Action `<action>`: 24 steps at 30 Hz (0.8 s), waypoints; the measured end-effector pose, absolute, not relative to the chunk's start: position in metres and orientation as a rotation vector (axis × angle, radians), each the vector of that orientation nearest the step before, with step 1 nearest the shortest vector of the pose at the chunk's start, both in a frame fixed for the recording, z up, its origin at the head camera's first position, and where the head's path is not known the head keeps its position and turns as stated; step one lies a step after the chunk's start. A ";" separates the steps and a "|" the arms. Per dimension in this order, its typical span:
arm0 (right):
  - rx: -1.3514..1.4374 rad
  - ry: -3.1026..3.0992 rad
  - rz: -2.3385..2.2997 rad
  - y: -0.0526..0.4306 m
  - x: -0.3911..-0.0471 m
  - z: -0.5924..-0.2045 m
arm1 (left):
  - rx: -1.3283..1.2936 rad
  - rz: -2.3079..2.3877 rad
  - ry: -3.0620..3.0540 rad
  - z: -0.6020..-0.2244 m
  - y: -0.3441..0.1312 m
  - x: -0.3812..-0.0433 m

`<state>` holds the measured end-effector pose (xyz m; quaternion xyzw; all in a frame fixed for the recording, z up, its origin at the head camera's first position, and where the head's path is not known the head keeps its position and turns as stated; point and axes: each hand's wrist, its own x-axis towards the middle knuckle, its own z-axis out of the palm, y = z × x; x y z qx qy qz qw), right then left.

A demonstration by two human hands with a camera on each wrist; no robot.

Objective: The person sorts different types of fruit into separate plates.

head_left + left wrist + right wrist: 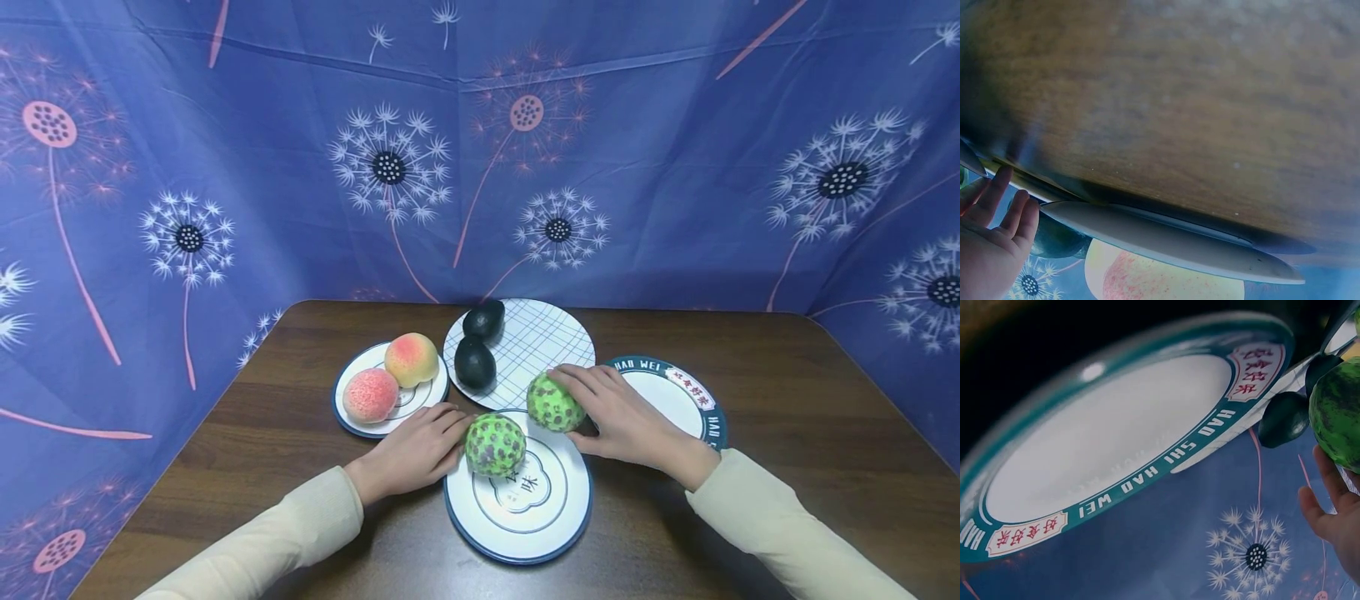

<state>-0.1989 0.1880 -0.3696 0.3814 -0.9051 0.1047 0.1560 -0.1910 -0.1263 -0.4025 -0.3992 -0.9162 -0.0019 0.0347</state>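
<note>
My right hand point(626, 421) holds a round green fruit with dark spots point(553, 402) above the far rim of the blue-rimmed white plate point(517, 529). Thumb and fingers reach around its right side; the right wrist view catches this green fruit point(1338, 412) at its edge. On the plate lies a second green spotted fruit point(496, 445). My left hand point(416, 450) is beside that one, fingertips right at its left side and fingers only loosely bent. In the left wrist view the left hand point(991, 244) shows extended fingers, with the fruit there mostly hidden.
Two peaches point(371, 396) sit on a small plate point(352, 367) at the left. Behind, a white checked plate point(547, 342) carries two dark avocados point(475, 363). A green-rimmed plate point(667, 400) stands right, partly behind my right hand. A blue dandelion cloth point(637, 208) hangs behind the table.
</note>
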 end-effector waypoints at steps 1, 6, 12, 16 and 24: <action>1.096 -2.585 0.303 0.188 -0.197 -0.370 | -1.227 -0.007 -2.817 -0.402 -0.126 -0.191; 1.124 -2.556 0.303 0.190 -0.188 -0.371 | -1.224 -0.014 -2.815 -0.401 -0.126 -0.190; 1.158 -2.545 0.294 0.193 -0.180 -0.373 | -1.223 -0.021 -2.828 -0.401 -0.126 -0.190; 1.211 -2.510 0.311 0.196 -0.176 -0.375 | -1.224 -0.025 -2.823 -0.402 -0.127 -0.191; 1.324 -2.489 0.357 0.195 -0.166 -0.377 | -1.233 -0.026 -2.798 -0.403 -0.127 -0.191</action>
